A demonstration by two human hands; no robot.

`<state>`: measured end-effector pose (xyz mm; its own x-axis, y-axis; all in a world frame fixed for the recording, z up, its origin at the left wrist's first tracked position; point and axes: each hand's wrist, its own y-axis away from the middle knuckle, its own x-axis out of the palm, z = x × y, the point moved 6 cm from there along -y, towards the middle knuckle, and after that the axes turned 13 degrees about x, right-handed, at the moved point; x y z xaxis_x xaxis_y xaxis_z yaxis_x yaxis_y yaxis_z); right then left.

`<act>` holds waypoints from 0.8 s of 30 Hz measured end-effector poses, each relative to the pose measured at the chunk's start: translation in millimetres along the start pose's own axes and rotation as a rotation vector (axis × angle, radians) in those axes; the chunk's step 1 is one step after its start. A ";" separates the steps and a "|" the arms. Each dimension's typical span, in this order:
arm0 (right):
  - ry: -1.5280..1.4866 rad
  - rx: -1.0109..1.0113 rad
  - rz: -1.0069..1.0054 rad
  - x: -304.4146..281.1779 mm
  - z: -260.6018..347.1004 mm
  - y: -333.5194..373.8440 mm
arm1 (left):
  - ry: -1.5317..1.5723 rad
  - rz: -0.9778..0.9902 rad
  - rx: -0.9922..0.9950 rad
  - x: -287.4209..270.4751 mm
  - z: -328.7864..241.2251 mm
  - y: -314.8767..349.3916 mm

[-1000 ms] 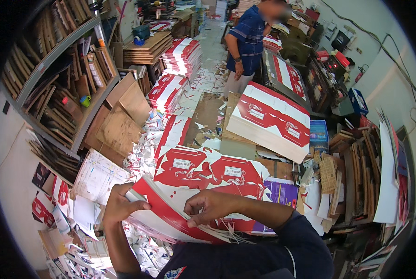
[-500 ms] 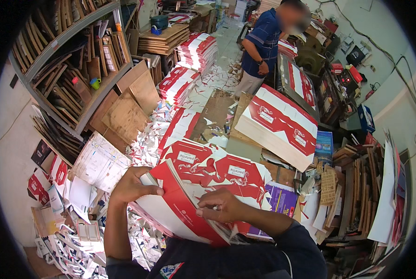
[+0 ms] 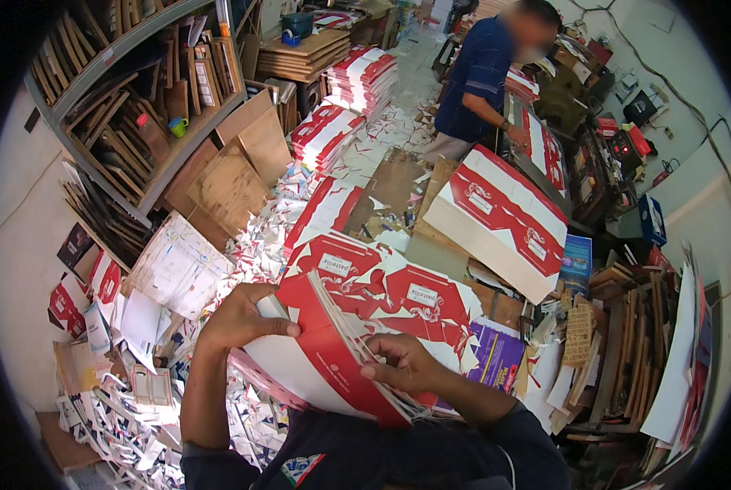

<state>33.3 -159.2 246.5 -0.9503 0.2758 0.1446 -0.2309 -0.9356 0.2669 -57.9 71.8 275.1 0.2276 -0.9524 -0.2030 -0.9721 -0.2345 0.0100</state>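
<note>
A thick stack of red-and-white printed card sheets [image 3: 324,355] stands tilted in front of my body, its cut edges fanned toward the right. My left hand [image 3: 247,322] grips its upper left corner, the thumb lying over the front sheet. At the stack's ragged right edge, my right hand [image 3: 402,363] is closed, thumb and fingers pinched on the sheet edges; any small scrap between them is too small to make out. Just beyond lies a pile of die-cut red-and-white sheets [image 3: 382,282] with torn white borders.
Paper scraps [image 3: 120,425] cover the floor at the left. A tall block of printed sheets [image 3: 496,216] sits ahead right, near a person in a blue shirt [image 3: 480,82] at a machine. Shelves of wooden boards [image 3: 153,175] stand left; more boards [image 3: 627,343] stand upright at right.
My right hand has shifted slightly right and up along the stack's edge, its fingers turned. The stack's edges are fanned wider. The person in blue has leaned and reached toward the machine.
</note>
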 end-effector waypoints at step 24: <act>-0.277 0.417 0.139 -12.0 -99.2 -41.8 | 0.008 -0.119 -0.161 3.5 18.5 3.8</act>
<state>33.7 -145.3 139.1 -0.8621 0.2559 0.4374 0.0501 -0.8159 0.5760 -61.9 71.1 256.3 0.3418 -0.9173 -0.2043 -0.9166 -0.3733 0.1429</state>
